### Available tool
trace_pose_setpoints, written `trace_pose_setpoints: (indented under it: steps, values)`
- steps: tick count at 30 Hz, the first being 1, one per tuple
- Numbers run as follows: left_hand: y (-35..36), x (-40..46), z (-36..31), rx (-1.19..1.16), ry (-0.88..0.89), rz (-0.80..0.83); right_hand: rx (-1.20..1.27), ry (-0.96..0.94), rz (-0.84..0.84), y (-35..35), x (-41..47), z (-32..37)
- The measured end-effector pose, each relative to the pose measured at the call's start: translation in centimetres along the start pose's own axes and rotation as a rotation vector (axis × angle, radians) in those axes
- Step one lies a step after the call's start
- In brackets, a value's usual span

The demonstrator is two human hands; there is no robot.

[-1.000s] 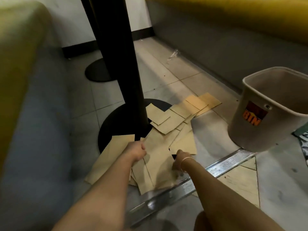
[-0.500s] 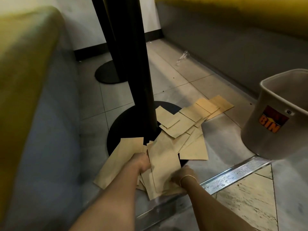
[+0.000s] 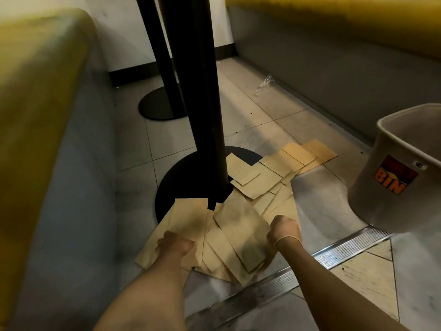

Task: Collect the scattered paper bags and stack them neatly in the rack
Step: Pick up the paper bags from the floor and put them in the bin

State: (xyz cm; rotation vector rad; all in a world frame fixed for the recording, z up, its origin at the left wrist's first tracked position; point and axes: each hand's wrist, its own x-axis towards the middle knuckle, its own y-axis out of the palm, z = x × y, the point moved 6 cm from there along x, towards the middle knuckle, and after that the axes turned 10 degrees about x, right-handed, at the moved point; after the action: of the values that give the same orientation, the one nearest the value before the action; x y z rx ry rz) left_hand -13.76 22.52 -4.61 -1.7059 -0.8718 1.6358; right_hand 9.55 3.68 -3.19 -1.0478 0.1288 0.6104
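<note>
Tiled floor [image 3: 262,111], black table pole [image 3: 202,103], both hands gripping scattered paper bags [image 3: 238,225]

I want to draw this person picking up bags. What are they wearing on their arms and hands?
Both forearms are bare, with no sleeves showing and no gloves. The left hand wears nothing. Just below the right hand, a thin, pale bracelet circles the wrist.

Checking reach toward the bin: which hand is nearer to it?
Right. The right hand is on the paper bags left of the bin; the left hand is farther left.
</note>
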Motion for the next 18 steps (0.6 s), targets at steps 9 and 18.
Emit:
trace_pose_setpoints:
  steps: [9,18]
  values:
    - [1.2,1.0,0.7,0.010,-0.033,-0.027,0.058,-0.105,-0.018,-2.2,0.6,1.7]
    - [-2.0,0.4,-1.6,-0.044,0.187,-0.187,0.142,-0.278,-0.233,-10.7,1.6,4.8]
